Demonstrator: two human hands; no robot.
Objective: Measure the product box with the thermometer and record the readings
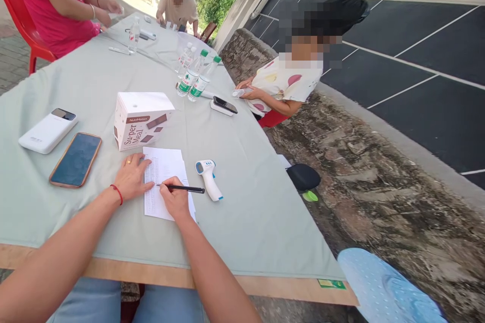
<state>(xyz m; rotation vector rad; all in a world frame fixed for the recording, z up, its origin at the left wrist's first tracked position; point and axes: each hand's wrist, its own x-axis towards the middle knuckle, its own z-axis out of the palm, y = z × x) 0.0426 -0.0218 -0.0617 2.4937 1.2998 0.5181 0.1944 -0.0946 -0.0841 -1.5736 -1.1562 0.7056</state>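
My right hand (175, 201) is closed around a black pen (187, 189), its tip on a sheet of paper (170, 166) covered in small rows of writing or print. My left hand (132, 176) lies flat with fingers spread, its fingertips and thumb on the left edge of the paper. It wears a ring and a red cord bracelet. Just beyond the paper stands a white box (142, 120) marked "Su-per Meal". To the right of the paper lies a white infrared thermometer (208, 179). A phone in an orange case (76, 160) rests left of my left hand, beside a white power bank (48, 130).
Green-capped water bottles (199, 78) stand mid-table, near a dark phone on a white block (224, 106). Another bottle (134, 35) is farther back. Three other people sit or stand around the cloth-covered table (242, 232). A light blue cap-like item (386, 282) is at lower right.
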